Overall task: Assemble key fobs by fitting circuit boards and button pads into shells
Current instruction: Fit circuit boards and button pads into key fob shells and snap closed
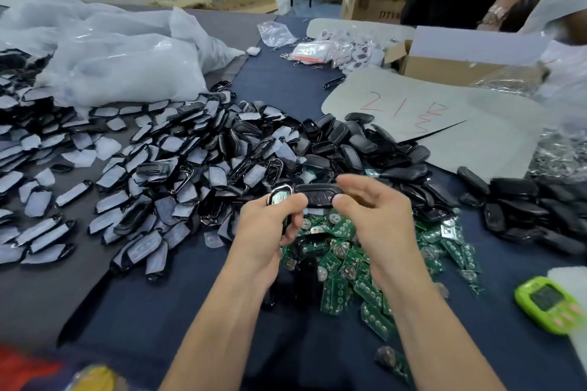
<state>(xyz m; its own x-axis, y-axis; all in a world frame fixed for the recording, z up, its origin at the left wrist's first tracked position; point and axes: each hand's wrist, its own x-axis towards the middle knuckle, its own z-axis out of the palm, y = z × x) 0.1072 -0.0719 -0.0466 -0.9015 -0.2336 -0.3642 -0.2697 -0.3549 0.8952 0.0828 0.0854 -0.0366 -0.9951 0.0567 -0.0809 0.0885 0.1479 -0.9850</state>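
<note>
— Above the heap of green circuit boards, what have you got?
— My left hand grips a chrome-rimmed shell, fingers curled round it, something green showing inside.
— And the right?
— My right hand pinches a black shell half between thumb and fingertips, its end just beside the chrome one. Film-covered shells lie heaped to the left, bare black shells to the right.

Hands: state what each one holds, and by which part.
Left hand grips a chrome-rimmed shell by its lower half; right hand pinches a black cover by its right end.
</note>
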